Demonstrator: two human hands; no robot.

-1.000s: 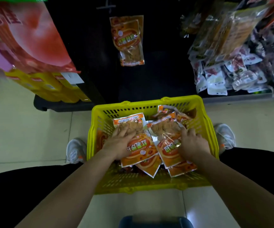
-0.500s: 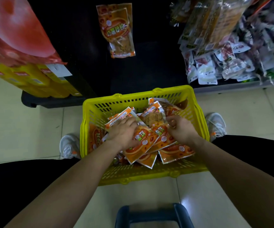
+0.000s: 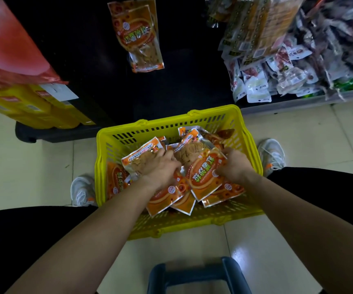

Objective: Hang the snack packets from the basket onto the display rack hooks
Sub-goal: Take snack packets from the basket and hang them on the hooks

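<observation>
A yellow plastic basket (image 3: pixel 249 145) sits on the floor between my feet, holding several orange snack packets. My left hand (image 3: pixel 160 166) lies on a packet (image 3: pixel 141 157) at the left of the pile, fingers curled over its top. My right hand (image 3: pixel 234 166) grips the right edge of a large orange packet (image 3: pixel 203 177) that tilts up out of the pile. Above, two matching orange packets (image 3: pixel 139 37) hang on the dark display rack (image 3: pixel 184 71).
Red and yellow packs (image 3: pixel 23 96) fill the shelf at the left. Several clear and dark snack bags (image 3: pixel 288 49) hang and pile at the right. My white shoes (image 3: pixel 271 155) flank the basket. A dark blue stool edge (image 3: pixel 194 274) lies near the bottom.
Both hands have gathered packets toward the basket's middle. The right hand has taken hold of a packet and lifted its edge; the left curls over another. The view has tilted downward.
</observation>
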